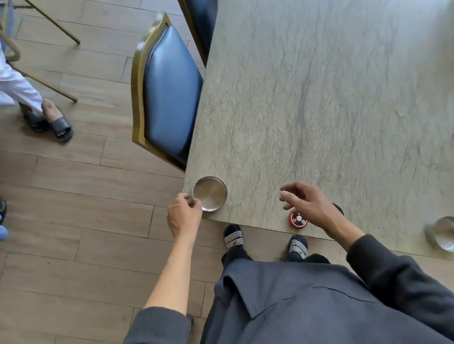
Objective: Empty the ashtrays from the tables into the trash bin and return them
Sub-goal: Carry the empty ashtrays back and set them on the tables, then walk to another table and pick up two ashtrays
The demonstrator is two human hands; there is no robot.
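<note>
L hand fingers pinching rim of ashtray at tabletop corner; R hand hovering w/ fingers loosely spread, holding nothing. Ashtray prob light, stiff, slick metal — grip rim.

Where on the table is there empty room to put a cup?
The wide middle of the table is bare. It's crowded only along the near edge: ashtray by the left hand, red call button under the right hand, second ashtray.

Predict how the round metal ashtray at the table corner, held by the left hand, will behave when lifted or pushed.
The ashtray looks like thin rigid steel, so probably light and stiff. Its polished wall may slip in the left hand fingers. Low and flat-bottomed, it should slide rather than tip, though it sits near the table edge.
</note>
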